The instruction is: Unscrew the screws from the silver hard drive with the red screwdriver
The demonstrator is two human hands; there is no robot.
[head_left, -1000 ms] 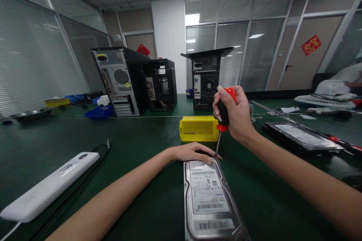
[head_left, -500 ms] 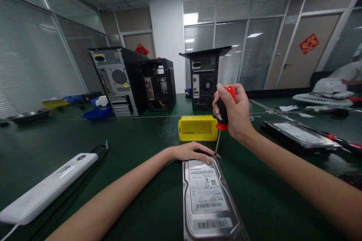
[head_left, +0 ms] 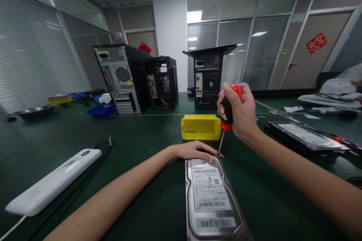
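Driving a corner screw on the hard drive point(head_left: 210, 196): right hand point(head_left: 240, 115) fisted around the screwdriver point(head_left: 227, 111), left hand point(head_left: 195, 150) flat, fingers extended, bracing its far edge. Next probably needs steady downward pressure.

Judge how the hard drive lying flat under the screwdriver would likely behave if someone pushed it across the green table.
The hard drive looks like a rigid metal slab, so it would probably slide whole, not flex. Lying flat and low, it seems unlikely to tip or roll. Its smooth casing may skid on the table, which may be why the left hand rests at its far end beside the screwdriver.
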